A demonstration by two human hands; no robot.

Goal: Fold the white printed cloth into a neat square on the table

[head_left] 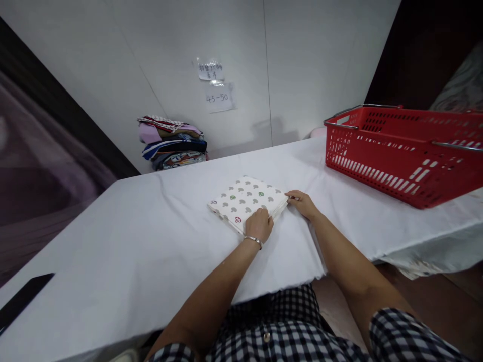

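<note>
Mostly L of R grip (pixel 304 204) — cloth (pixel 247 193)

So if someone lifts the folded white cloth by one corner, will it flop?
Probably: the folded white cloth looks soft, and its layers, showing near the right hand, might fall open. It's likely light, being thin, and unlikely to roll, lying flat.

The bare left forearm (pixel 222 282) and right forearm (pixel 341 252) reach forward and converge, the left hand (pixel 259 224) back upward with fingers curled under and thumb at its right side, while the right hand (pixel 303 203), slightly farther forward, angles inward, thumb and fingertips pinched together.
</note>
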